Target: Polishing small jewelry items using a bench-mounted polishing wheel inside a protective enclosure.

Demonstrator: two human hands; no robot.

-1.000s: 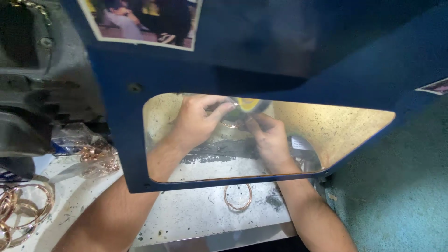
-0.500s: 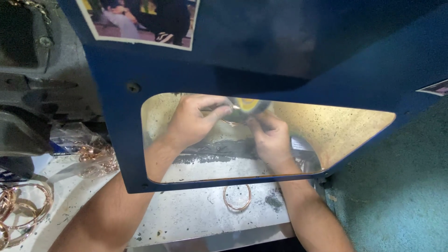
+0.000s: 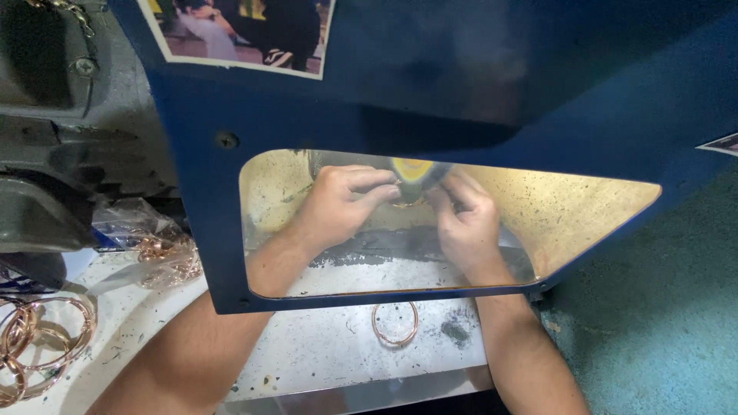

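Both my hands reach behind a clear window in a blue guard panel (image 3: 200, 192). My left hand (image 3: 342, 204) and my right hand (image 3: 461, 219) pinch a thin copper-coloured ring (image 3: 405, 204) between their fingertips, pressed up against a spinning yellow-green wheel (image 3: 413, 170). The ring is mostly hidden by my fingers. Another copper ring (image 3: 395, 323) lies flat on the white bench below the window, between my forearms.
Several copper rings (image 3: 34, 338) are piled at the left edge of the bench. A clear plastic bag with more rings (image 3: 157, 246) sits beside grey machine housing (image 3: 46, 154). A photo (image 3: 246, 31) is stuck on the blue panel's top. Teal floor (image 3: 661, 338) at right.
My hands have stayed at the wheel, shifting slightly as the ring is turned against it. The view has drifted a little.
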